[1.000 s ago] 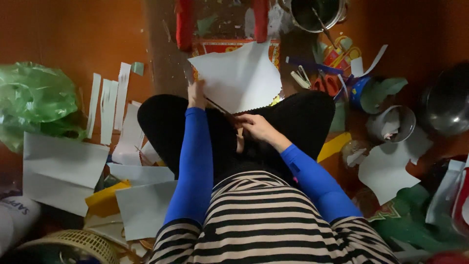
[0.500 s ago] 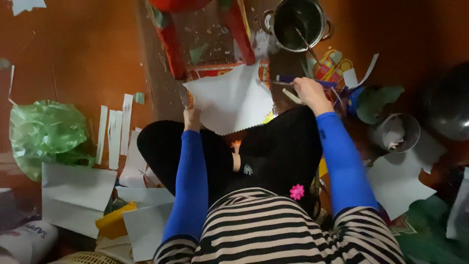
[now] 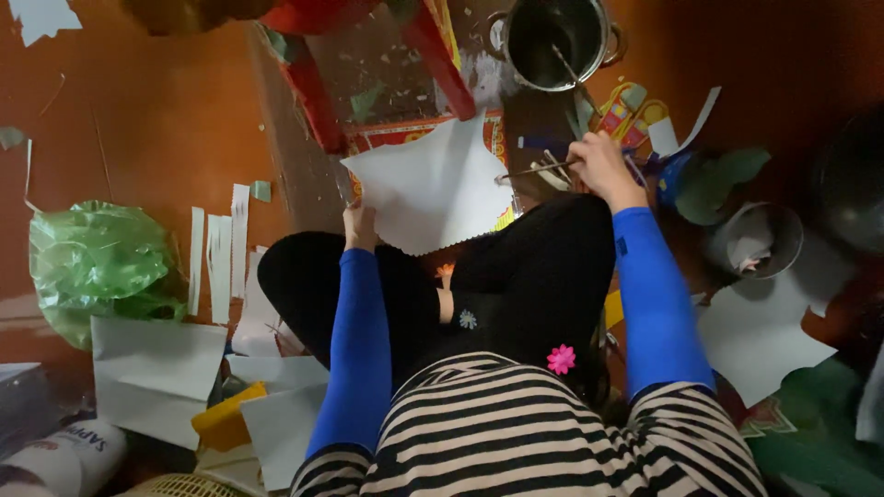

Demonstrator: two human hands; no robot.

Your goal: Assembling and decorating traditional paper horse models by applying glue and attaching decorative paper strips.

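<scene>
Left hand [image 3: 360, 224] half behind paper [image 3: 428, 189]

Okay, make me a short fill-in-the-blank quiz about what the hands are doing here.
1. The left hand holds the edge of a white ____.
2. The right hand grips a thin ____.
3. The crumpled plastic bag on the floor is ____.
4. The metal pot lies beyond the ____ hand.

Missing words: paper sheet; stick; green; right
</scene>
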